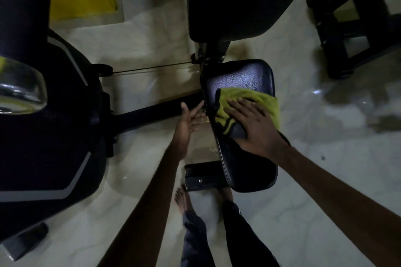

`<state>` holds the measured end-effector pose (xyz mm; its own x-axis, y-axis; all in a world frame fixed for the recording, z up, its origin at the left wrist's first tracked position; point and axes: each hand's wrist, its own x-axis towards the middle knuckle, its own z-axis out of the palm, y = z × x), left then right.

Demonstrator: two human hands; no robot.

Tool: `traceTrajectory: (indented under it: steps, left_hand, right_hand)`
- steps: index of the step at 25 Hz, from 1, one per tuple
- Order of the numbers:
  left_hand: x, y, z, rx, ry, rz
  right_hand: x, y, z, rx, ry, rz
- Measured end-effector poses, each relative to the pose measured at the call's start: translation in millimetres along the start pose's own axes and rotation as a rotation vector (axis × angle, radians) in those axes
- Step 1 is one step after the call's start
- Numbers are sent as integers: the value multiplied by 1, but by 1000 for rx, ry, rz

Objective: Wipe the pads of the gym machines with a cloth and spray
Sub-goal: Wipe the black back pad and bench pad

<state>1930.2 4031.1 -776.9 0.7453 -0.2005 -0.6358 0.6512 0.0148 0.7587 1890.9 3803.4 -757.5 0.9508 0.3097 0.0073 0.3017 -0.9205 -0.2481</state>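
The left hand point(188, 119) and right hand point(257, 129) are bare, as are the forearms point(147, 201). Dark navy trousers point(193, 236) cover the legs above bare feet point(181, 199).

Pretty dim, faint sheen on the pad point(240, 78), glare spots on the floor point(318, 91) at right, fisheye-warped edges, bit blurry.

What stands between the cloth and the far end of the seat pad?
Nothing visible does. The right hand presses the cloth flat on the seat pad, and the pad beyond it is bare up to its far edge. The left hand is beside the pad's left edge.
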Motion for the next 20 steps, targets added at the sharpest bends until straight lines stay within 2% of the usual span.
traceTrajectory:
  steps: [4, 8, 13, 16, 20]
  left_hand:
    - [21, 21, -7, 100, 16, 74]
    - [41, 42, -14, 27, -18, -11]
    - [46, 51, -19, 110, -48, -16]
    - [44, 53, -8, 131, 57, 27]
    - [42, 51, 4, 131, 150, 79]
  right_hand:
    - [27, -11, 4, -31, -10, 92]
    - [67, -29, 7, -37, -28, 172]
    - [0, -44, 16, -70, -56, -26]
    - [-21, -42, 24, -88, -104, -79]
    - [9, -10, 11, -39, -4, -8]
